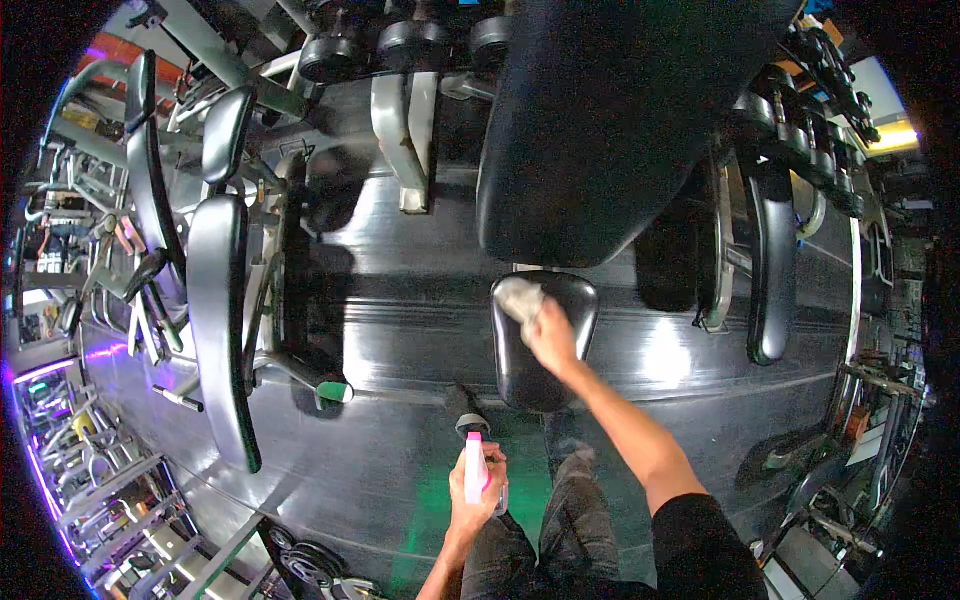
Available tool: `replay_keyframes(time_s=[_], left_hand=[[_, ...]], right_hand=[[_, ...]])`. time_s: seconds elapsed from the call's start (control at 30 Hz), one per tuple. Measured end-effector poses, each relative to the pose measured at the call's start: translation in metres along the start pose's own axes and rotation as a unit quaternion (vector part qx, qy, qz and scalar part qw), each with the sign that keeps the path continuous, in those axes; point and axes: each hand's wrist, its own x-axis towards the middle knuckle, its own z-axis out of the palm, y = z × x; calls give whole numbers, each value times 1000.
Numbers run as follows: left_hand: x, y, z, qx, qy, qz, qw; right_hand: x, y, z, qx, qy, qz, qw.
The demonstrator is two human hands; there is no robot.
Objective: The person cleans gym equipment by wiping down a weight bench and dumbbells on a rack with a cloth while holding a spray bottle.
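Cloth [519, 299]: off-white to greyish, bunched, edges soft with blur; weave too smeared to read. It lies at the far left part of a black padded bench seat [535, 375], against the glossy upholstery. Spray bottle [474, 468]: white spray head with a pink nozzle end and a further patch of pink along its side; seen from above, most of its body hidden by the fingers and the steep angle. It is held above the floor [420, 330], on the near left side of the seat.

Right hand [552, 335]: closed over the near end of the cloth, arm reaching forward and leftward, the cloth spreading out beyond the knuckles. Left hand [463, 492]: wrapped around the spray bottle below its head; whether a finger presses the trigger cannot be told.

Cloth's long axis slants, far left to near right, its free end aimed away from the person. Spray head runs nearly straight fore-and-aft, nozzle forward. Seat's long axis likewise fore-and-aft, broad end far, rounded end near; a large black backrest [600, 130] rises just beyond it. Dumbbells [413, 40] racked farther off.
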Motion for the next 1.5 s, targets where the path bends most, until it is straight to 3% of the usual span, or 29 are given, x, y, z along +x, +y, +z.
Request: replay_keyframes(time_s=[0.07, 0.13, 0.17, 0.23, 0.3, 0.5, 0.57, 0.63, 0.7, 0.77, 0.8, 0.83, 0.87, 0.93, 0.97, 1.03, 1.1, 1.17, 1.23, 1.3, 1.37, 1.43, 1.5], left_hand=[[-3, 3, 5, 34, 2, -17, 999], [-3, -5, -10, 45, 6, -9, 999], [-1, -8, -9, 48, 1, -4, 999], [-5, -5, -12, 46, 12, -6, 999], [-2, -3, -7, 33, 14, 6, 999], [-5, 5, -3, -20, 16, -23, 999], [-10, 16, -2, -29, -3, -29, 999], [-17, 22, -1, -30, -17, -8, 999], [-27, 32, -4, 38, -31, 45, 998], [-40, 38, -15, 30, -67, 78, 994], [-46, 35, -20, 2, -88, 38, 995], [-50, 32, -25, -26, -110, -1, 994], [-53, 29, -31, -54, -136, -9, 989], [-63, 34, -41, -20, -161, -2, 987], [-65, 41, -47, 14, -176, -14, 984], [-68, 61, -60, 35, -207, 41, 977], [-74, 83, -71, 67, -251, 113, 959], [-92, 114, -82, 64, -268, 114, 954], [-103, 130, -86, 86, -251, 125, 956], [-111, 134, -87, 91, -253, 165, 949], [-140, 144, -82, 16, -229, 135, 964], [-157, 143, -72, 33, -204, 188, 960], [-189, 149, -55, 14, -164, 150, 975]], right_hand=[[16, 9, -5, -41, 26, 4, 999], [28, 30, 51, -129, 49, -8, 990], [17, 13, 53, -198, 149, -41, 968], [-18, -7, 72, -151, 80, -61, 983], [-55, -11, 62, -118, 7, -143, 983], [-195, 21, 57, -96, -157, -152, 971], [-244, 47, 77, -67, -271, -69, 958], [-276, 47, 61, 83, -301, 99, 945], [-290, 25, 26, 86, -195, 186, 959], [-295, 14, -15, 279, -148, 333, 888], [-297, 21, -20, 346, -114, 364, 857], [-304, 40, -16, 498, -56, 364, 785], [-308, 81, 6, 500, -9, 294, 815], [-295, 30, -71, 492, 17, 412, 767], [-296, 22, -87, 501, 32, 397, 769], [-300, 17, -123, 606, 15, 351, 714], [-303, -5, -172, 607, -10, 315, 729], [-314, -24, -208, 602, -35, 284, 745], [-312, -28, -235, 532, -87, 292, 790], [-312, -25, -249, 552, -90, 223, 799], [-330, -50, -279, 545, -100, 200, 808], [-347, -53, -295, 544, -104, 184, 812], [-368, -58, -315, 600, -99, 194, 769]])
